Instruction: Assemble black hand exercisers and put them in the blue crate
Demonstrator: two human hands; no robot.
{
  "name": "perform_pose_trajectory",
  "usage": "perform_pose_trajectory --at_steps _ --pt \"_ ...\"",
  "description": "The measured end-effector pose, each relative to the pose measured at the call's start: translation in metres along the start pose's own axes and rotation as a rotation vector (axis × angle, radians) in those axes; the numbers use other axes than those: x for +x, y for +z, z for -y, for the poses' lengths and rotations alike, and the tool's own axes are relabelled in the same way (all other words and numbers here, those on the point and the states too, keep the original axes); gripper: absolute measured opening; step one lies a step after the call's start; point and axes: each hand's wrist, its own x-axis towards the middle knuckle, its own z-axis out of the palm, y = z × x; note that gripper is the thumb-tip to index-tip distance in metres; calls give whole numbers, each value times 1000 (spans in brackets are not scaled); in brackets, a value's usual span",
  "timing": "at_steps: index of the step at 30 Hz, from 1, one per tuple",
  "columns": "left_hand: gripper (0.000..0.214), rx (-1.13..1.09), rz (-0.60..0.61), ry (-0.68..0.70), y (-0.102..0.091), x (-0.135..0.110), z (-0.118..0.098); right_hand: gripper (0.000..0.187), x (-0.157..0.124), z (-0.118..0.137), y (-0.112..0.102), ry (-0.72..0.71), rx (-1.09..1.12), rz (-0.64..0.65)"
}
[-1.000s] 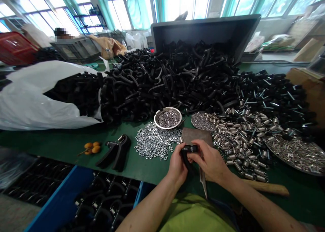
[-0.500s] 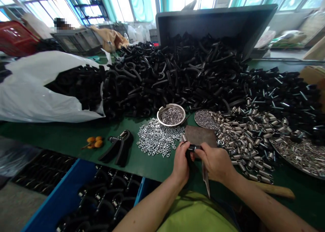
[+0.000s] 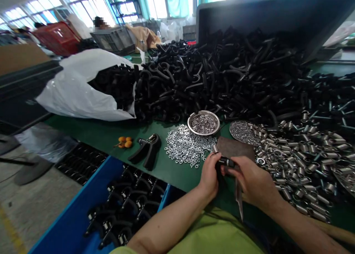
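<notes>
My left hand [image 3: 209,176] is closed round a black hand grip exerciser [image 3: 226,161], whose coil spring [image 3: 215,149] pokes up above the thumb. From the other side my right hand [image 3: 255,180] pinches the dark end of the same piece; its lower part is hidden by my fingers. Below the right hand a pointed metal blade [image 3: 239,202] points down, and I cannot tell whether that hand holds it. A brown-grey metal plate [image 3: 235,147] lies just beyond my hands. Left of them are loose hex nuts [image 3: 185,150] and another hand grip exerciser [image 3: 146,150].
A metal bowl [image 3: 189,125] holds small pins. Loose springs [image 3: 302,154] spread at right. Black handles heap up behind, before a grey bin [image 3: 266,15] and beside a white sack [image 3: 72,94]. A blue crate [image 3: 63,217] of grips stands lower left, near small orange fruits [image 3: 124,142].
The view has swung left, so everything on the table sits further right. Both hands keep hold of the hand grip exerciser, with little visible change in their grasp.
</notes>
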Motion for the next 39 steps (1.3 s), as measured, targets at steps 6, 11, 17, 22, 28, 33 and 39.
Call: perform_pose_trajectory --at_steps 6,11,17,22,28,33,39 --pt "22 66 -4 7 -3 2 1 30 2 5 -2 70 -6 109" --pt "21 173 43 32 -2 0 -4 37 1 6 -4 165 70 172" --pt "21 386 43 63 0 3 -12 31 4 9 -1 384 530 66" --pt "38 852 -139 351 3 4 -13 51 6 14 28 815 1236 168" --pt "62 1272 18 273 -11 19 -16 69 23 -23 25 744 1030 567" --pt "52 1645 194 443 -20 30 -15 25 99 -48 15 160 205 228" --pt "55 1799 300 561 -23 28 -6 10 188 -34 74 8 78 185"
